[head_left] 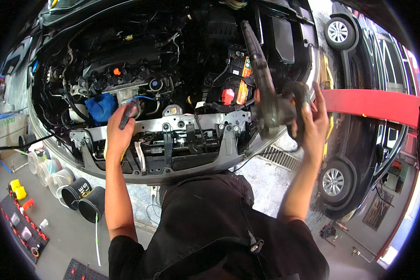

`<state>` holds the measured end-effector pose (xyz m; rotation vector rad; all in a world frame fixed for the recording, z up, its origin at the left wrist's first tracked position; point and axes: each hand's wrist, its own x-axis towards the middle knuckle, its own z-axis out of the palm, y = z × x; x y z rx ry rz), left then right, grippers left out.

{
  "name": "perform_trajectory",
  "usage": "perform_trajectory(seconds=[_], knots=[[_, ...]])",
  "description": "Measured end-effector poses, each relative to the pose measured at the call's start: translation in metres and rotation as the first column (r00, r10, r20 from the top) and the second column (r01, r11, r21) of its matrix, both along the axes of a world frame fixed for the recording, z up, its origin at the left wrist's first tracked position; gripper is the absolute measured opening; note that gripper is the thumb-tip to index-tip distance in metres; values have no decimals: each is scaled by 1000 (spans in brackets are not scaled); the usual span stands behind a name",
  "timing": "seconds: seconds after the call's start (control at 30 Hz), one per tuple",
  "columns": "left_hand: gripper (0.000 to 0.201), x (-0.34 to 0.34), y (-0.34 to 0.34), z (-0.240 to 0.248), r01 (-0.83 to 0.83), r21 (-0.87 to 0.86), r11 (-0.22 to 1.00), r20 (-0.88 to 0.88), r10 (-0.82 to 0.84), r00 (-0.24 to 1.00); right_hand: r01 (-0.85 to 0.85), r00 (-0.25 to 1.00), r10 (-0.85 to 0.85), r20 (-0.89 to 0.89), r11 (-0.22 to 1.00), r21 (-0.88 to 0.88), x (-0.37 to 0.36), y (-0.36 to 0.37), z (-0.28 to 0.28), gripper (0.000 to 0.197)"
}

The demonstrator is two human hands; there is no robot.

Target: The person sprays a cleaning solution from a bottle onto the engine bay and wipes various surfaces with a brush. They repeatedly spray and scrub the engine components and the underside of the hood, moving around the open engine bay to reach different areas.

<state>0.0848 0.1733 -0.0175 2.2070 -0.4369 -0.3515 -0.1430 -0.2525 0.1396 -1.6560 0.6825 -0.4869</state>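
My left hand (119, 133) is over the front crossmember of an open engine bay, fingers closed on a short dark-handled tool (125, 119). The tool's far end is too dark and blurred to name. Beside it, a blue cloth (101, 108) lies crumpled on the engine. On the other side, my right hand (314, 122) grips the handle of a black blower (269, 105). Its long tapered nozzle reaches up across the bay, to the right of the car battery (242, 77) with its red terminal cover (227, 96). Part of the blower's body is smeared by motion.
The metal crossmember (191, 122) spans the bay's front edge. To the right are a red lift arm (368, 105) and another dark car (354, 144). Several buckets (74, 193) line the left floor, near a dark tool panel (23, 224). A floor grate (280, 158) sits below the blower.
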Motion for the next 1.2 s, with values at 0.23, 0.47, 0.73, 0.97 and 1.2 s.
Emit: perform_trajectory(seconds=[0.23,0.47,0.73,0.97,1.2], knots=[[48,-24,7,72,-183,-234,955,-54,176,983,67,960,-138,242,957,282,46,-54,-128,67],[55,-55,-27,92,-293,-387,874,-206,228,952,165,957,-230,-179,935,-315,35,-76,-159,62],[43,-41,-45,90,-250,-290,924,-208,194,959,-327,942,265,-205,856,-400,92,103,-111,30],[41,-11,-19,94,-321,-271,908,-149,290,945,-555,648,259,-716,805,-211,224,150,-327,35],[49,14,14,82,-325,-352,878,-22,340,940,-325,233,538,-810,828,457,249,123,-509,67]])
